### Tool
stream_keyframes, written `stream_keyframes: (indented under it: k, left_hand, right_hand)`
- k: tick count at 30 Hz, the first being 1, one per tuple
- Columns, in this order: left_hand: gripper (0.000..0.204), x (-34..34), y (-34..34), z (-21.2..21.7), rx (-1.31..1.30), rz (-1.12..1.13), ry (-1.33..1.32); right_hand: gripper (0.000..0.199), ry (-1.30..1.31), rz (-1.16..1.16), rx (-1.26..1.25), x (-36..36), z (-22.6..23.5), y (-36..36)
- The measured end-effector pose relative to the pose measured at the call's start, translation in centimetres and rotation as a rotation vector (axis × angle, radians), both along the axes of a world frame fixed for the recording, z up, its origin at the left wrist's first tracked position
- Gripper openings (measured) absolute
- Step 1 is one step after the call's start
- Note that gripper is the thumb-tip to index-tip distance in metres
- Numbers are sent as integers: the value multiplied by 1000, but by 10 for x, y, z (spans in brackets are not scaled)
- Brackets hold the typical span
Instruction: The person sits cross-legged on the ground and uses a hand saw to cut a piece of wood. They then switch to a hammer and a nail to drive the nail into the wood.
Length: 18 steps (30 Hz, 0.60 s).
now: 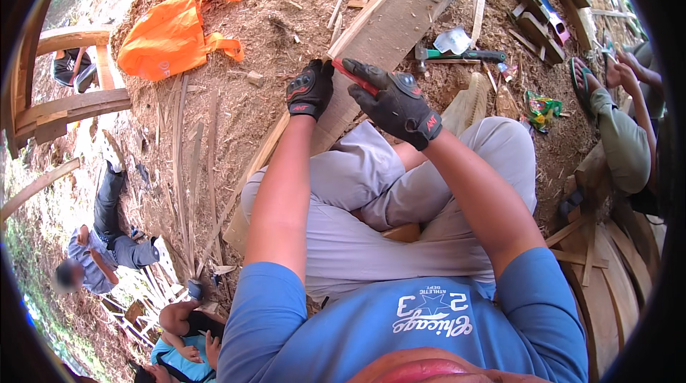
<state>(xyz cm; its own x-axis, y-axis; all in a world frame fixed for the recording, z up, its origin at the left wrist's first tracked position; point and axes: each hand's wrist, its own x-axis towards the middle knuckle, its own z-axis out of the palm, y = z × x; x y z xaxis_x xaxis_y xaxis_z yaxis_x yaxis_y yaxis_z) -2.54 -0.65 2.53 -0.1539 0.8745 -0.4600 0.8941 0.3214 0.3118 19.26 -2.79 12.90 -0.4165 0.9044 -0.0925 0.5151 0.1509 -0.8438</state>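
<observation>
From my head view, my right hand, in a black knuckle-armoured work glove, is closed around a slim red tool, fingers pointing forward. The tool lies over the long, thick, pale-brown wooden plank, its tip near my left hand, in a matching black glove. That hand sits at the plank's left edge, its fingers close together; I cannot tell whether they grip the wood. My two hands are near each other, with a narrow strip of plank between them.

The plank slants from the upper middle down toward my left knee, where my grey trousers partly cover it. Beyond my hands, its face runs on to a squared far end, dotted with small chips. On its left, a stretch of shavings separates it from a bright orange fabric bag. Its right side is tighter: a hammer with a green-and-black handle lies just beside it, touching or nearly touching a crumpled clear plastic bag. Farther right are a handsaw with a pink grip and a shiny green wrapper.

The brown ground is strewn with sawdust. Long thin wood strips lie to my left, below a curved wooden frame. A person in olive trousers sits to my right; others sit at lower left.
</observation>
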Motion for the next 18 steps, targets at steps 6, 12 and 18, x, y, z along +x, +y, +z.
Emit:
stream_keyframes:
  k: [6,12,18]
  left_hand:
    - [62,-4,-1,3,27,64,16]
    - [67,-6,-5,-1,-4,71,39]
    - [63,3,0,13,-34,64,-16]
  right_hand:
    - [50,-49,-3,-35,52,31,-48]
    - [51,-53,11,-48,90,58,-78]
    - [51,53,16,75,11,-8,-11]
